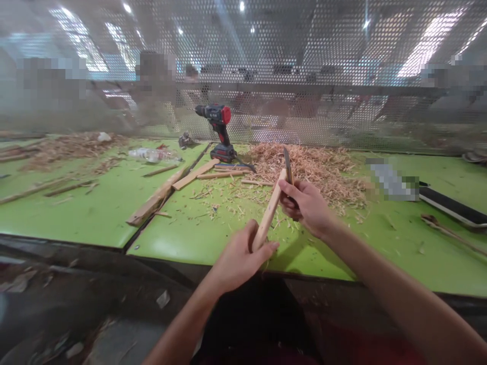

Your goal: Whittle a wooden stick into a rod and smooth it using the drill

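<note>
A pale strip of wood (269,215) slants up and away from me over the front edge of the green table. Its near end sits in my left hand (243,256), fingers closed around it. My right hand (306,205) grips a utility knife (288,166) with its blade pointing up, close beside the far end of the strip. The right thumb lies against the wood near that end. The knife's handle is mostly hidden in the right fist.
Behind my hands lies a heap of wood shavings (315,170) on the green table (380,251). A cordless drill (218,132) stands upright further back, near wooden pieces (196,175) and a plastic bottle (154,154). A perforated metal screen (281,101) closes off the back.
</note>
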Motion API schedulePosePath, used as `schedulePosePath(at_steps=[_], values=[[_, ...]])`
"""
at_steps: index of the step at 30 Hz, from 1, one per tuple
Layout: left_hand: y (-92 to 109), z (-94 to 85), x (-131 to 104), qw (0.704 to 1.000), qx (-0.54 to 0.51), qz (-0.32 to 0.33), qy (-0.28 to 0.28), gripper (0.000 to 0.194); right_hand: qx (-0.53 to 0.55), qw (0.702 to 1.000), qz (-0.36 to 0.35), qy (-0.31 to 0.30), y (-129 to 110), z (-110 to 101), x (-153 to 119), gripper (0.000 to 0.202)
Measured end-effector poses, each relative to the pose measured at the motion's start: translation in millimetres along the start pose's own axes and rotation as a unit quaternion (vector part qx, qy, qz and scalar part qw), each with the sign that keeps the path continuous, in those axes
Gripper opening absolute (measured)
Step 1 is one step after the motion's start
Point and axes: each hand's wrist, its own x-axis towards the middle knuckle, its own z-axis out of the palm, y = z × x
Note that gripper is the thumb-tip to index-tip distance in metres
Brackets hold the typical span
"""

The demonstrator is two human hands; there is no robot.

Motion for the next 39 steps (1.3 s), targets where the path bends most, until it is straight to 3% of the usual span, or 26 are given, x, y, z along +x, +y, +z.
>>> schedulePosePath(at_steps=[5, 7, 9, 14, 19, 22, 25, 30, 35, 39], values=[[2.2, -2.1, 1.4, 0.958, -0.235, -0.037, -0.159, 0.045, -0.016, 1.000, -0.008, -0.013, -1.5, 5.9, 1.4, 0.045], [2.1, -1.8, 1.1, 0.929, -0.304, -0.035, -0.207, 0.048, -0.088, 0.995, -0.034, -0.032, -2.2, 2.2, 1.8, 0.043], [2.0, -2.1, 1.0, 0.907, -0.362, -0.025, -0.214, 0.048, -0.206, 0.973, -0.090, -0.048, -3.1, -4.2, -0.1, 0.041], [1.6, -3.7, 3.1, 0.896, -0.407, -0.011, -0.175, 0.046, -0.492, 0.839, -0.231, -0.046, 3.0, -15.6, -15.5, 0.033], [4.8, -1.2, 2.2, 0.914, -0.376, -0.014, -0.152, 0.043, -0.631, 0.688, -0.355, -0.051, 16.1, -16.7, -27.4, 0.040], [6.2, 1.0, -0.6, 0.928, -0.349, -0.007, -0.131, 0.043, -0.663, 0.634, -0.396, -0.034, 16.9, -20.1, -28.3, 0.041], [4.8, 2.9, -2.4, 0.940, -0.321, -0.002, -0.115, 0.046, -0.682, 0.600, -0.417, -0.040, 15.3, -24.1, -28.5, 0.038], [0.3, 2.8, -6.2, 0.951, -0.289, -0.006, -0.109, 0.043, -0.683, 0.593, -0.424, -0.036, 14.7, -35.0, -22.9, 0.038], [-0.5, 3.8, -18.3, 0.915, -0.358, -0.031, -0.182, 0.039, -0.622, 0.648, -0.438, 0.027, 9.5, -60.0, -3.4, 0.030], [3.4, 4.9, -21.7, 0.884, -0.422, -0.045, -0.196, 0.040, -0.570, 0.691, -0.445, 0.015, 15.1, -55.6, -8.4, 0.030]])
